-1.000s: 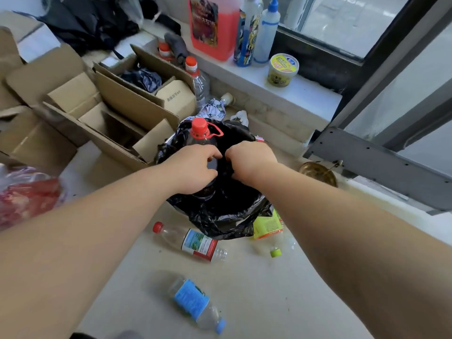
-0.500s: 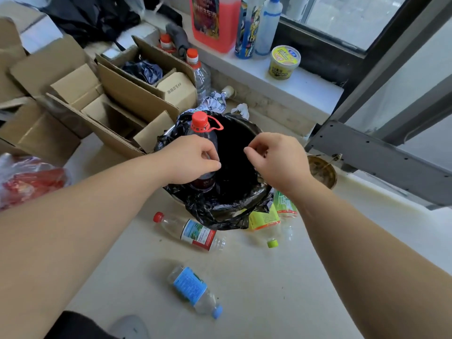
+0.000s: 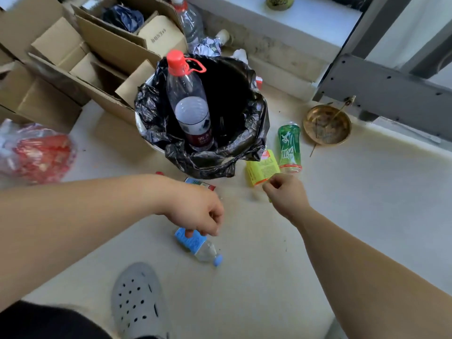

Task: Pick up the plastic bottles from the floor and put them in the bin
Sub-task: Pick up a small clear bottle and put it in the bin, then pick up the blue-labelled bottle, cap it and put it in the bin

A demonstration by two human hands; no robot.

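The bin [image 3: 220,165], lined with a black bag, holds one large clear bottle with a red cap [image 3: 188,106], standing upright. A blue-labelled bottle [image 3: 195,244] lies on the floor in front; my left hand [image 3: 195,211] hangs over it, fingertips touching its label. A red-labelled bottle [image 3: 199,185] is mostly hidden behind my left wrist. My right hand [image 3: 286,199] covers the neck end of a yellow-labelled bottle [image 3: 263,168] by the bin, fingers curled. A green bottle [image 3: 289,145] lies beside that one.
Open cardboard boxes [image 3: 73,57] crowd the left of the bin, with another upright bottle [image 3: 192,23] behind. A brass dish [image 3: 326,124] sits to the right, below a grey metal beam [image 3: 381,86]. A red plastic bag [image 3: 36,152] lies left. My grey clog [image 3: 137,299] is near.
Both hands have left the bin's rim and dropped to the floor bottles, the left toward the blue one, the right toward the yellow one. The view has tilted down.
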